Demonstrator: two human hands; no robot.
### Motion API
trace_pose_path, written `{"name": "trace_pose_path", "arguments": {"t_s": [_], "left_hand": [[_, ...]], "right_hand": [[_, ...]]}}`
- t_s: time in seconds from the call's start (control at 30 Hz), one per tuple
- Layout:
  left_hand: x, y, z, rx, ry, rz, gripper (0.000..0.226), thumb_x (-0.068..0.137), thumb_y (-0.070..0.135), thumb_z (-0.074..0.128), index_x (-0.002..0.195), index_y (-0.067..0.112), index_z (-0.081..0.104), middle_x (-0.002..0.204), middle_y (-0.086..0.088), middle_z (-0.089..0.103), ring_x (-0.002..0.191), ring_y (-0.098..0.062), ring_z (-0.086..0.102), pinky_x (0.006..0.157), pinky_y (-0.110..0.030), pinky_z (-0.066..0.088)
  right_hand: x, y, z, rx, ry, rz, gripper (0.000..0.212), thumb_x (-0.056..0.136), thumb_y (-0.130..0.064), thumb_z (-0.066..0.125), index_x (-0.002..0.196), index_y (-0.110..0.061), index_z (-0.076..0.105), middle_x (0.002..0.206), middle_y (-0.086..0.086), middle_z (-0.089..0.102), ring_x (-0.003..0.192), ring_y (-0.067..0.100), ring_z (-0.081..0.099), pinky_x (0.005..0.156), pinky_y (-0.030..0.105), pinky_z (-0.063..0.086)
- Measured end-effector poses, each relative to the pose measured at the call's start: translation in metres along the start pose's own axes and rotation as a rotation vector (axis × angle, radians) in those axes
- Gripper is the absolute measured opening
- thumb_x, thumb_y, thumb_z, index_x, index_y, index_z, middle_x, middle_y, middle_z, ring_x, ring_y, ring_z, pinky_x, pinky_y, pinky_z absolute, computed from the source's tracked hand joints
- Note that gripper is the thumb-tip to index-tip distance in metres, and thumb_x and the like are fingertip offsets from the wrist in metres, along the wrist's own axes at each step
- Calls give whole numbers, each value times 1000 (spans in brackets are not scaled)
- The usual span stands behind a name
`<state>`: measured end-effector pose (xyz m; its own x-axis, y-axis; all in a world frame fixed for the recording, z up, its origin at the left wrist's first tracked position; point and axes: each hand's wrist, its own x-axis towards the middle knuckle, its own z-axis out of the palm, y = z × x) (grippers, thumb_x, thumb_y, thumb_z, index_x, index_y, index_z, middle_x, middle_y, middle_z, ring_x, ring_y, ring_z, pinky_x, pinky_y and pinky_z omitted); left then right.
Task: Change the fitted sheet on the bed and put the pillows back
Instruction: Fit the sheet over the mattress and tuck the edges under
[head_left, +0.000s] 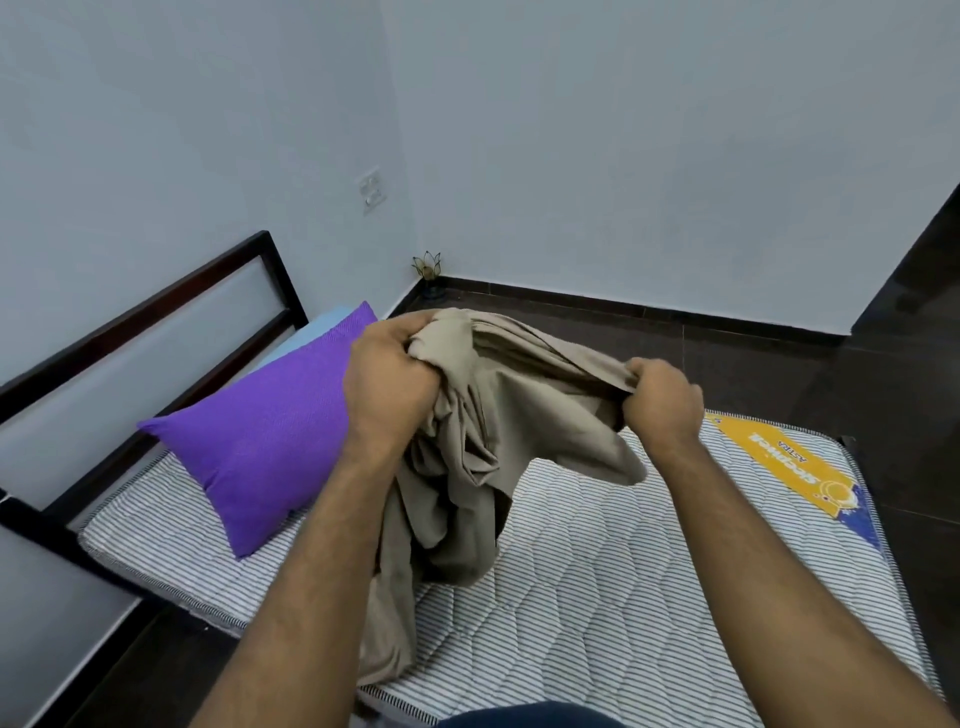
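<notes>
The fitted sheet (467, 441), a beige bundle, hangs bunched between your two hands above the bare mattress (597, 587). In the head view, your left hand (387, 387) has its fingers curled tight round a thick gather of the cloth, while your right hand (662, 397) pinches a stretched edge and draws it out to the side. You seem to hold it this way to find a corner or hem before spreading it, so the loose folds drop below your left fingers and trail over the mattress's near edge.

Just beside your left fingers, on the outer side, a purple pillow (260, 436) lies tilted on the mattress, with a pale blue pillow (317, 332) partly hidden behind it. Both will likely need moving off before the sheet goes on.

The mattress is striped and quilted, with a yellow label (779, 467) below your right fingers. A dark headboard (156, 312) stands beyond the pillows. Pale walls meet a dark floor (779, 358), and a small flower-shaped ornament (427, 267) sits in the corner, well beyond your fingers.
</notes>
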<state>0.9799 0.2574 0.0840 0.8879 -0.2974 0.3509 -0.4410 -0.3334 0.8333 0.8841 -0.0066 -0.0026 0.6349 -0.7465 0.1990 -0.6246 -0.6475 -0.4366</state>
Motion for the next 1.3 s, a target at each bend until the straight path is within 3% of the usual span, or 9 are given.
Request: {"name": "trace_pose_path", "arguments": {"t_s": [0.17, 0.27, 0.5, 0.6, 0.77, 0.87, 1.03, 1.2, 1.3], "left_hand": [[11, -45, -15, 425, -377, -202, 14, 83, 36, 63, 78, 32, 75, 85, 3, 76, 90, -22, 71, 82, -39, 58], [5, -68, -27, 458, -379, -272, 18, 81, 40, 67, 79, 24, 73, 89, -3, 76, 89, -27, 70, 84, -45, 58], [-3, -88, -60, 593, 355, -277, 27, 97, 30, 51, 103, 13, 70, 98, -19, 67, 89, -44, 64, 70, -43, 47], [-4, -85, -33, 286, 36, -182, 27, 88, 36, 59, 114, 29, 63, 110, 2, 65, 95, -22, 63, 80, -34, 50], [-20, -74, 17, 145, -560, -170, 58, 90, -2, 64, 138, 30, 54, 127, 0, 61, 104, -23, 66, 77, -9, 47], [-37, -60, 33, -115, -652, -194, 91, 86, -11, 62, 157, 36, 29, 134, 2, 57, 101, -28, 71, 83, -24, 56], [-45, -50, 53, -192, -540, -101, 54, 70, -3, 47, 116, 17, 69, 106, -6, 76, 103, -23, 72, 91, -51, 57], [-22, -51, 24, -34, -199, 50, 51, 69, 9, 48, 110, 27, 72, 102, 9, 76, 101, -18, 70, 86, -49, 57], [-27, -24, 23, -63, -109, 115, 50, 72, 7, 49, 111, 29, 71, 103, 11, 73, 102, -18, 68, 87, -48, 57]], "right_hand": [[14, -11, -15, 734, 8, 52, 38, 75, -3, 41, 97, -20, 68, 92, 2, 72, 90, 24, 65, 80, 44, 55], [22, -11, -19, 860, 80, 71, 28, 74, -14, 40, 85, -15, 66, 80, 0, 71, 77, 15, 58, 73, 41, 53], [13, -11, -45, 338, 201, -93, 9, 84, -15, 53, 79, -20, 58, 69, 1, 61, 74, 34, 59, 64, 38, 48], [8, -32, -39, 188, 54, -114, 11, 83, -21, 55, 82, -21, 66, 78, 5, 69, 89, 38, 65, 75, 38, 51], [-16, -70, -31, 97, -156, -172, 16, 76, -17, 53, 77, -22, 68, 73, 0, 66, 86, 34, 65, 76, 36, 51], [-26, -81, -28, 170, -262, -216, 17, 77, -16, 52, 73, -22, 68, 66, -1, 63, 77, 32, 60, 74, 37, 53], [-29, -89, -27, 288, -417, -469, 18, 81, -37, 60, 76, -23, 67, 66, 1, 64, 73, 22, 65, 67, 40, 57], [-20, -56, -27, -26, -383, -492, 38, 80, -65, 68, 94, -30, 64, 88, -10, 70, 84, 14, 58, 70, 34, 45], [-20, -39, -3, -79, -227, -356, 13, 84, -33, 65, 97, -34, 64, 92, -8, 72, 97, 24, 67, 68, 33, 39]]}}
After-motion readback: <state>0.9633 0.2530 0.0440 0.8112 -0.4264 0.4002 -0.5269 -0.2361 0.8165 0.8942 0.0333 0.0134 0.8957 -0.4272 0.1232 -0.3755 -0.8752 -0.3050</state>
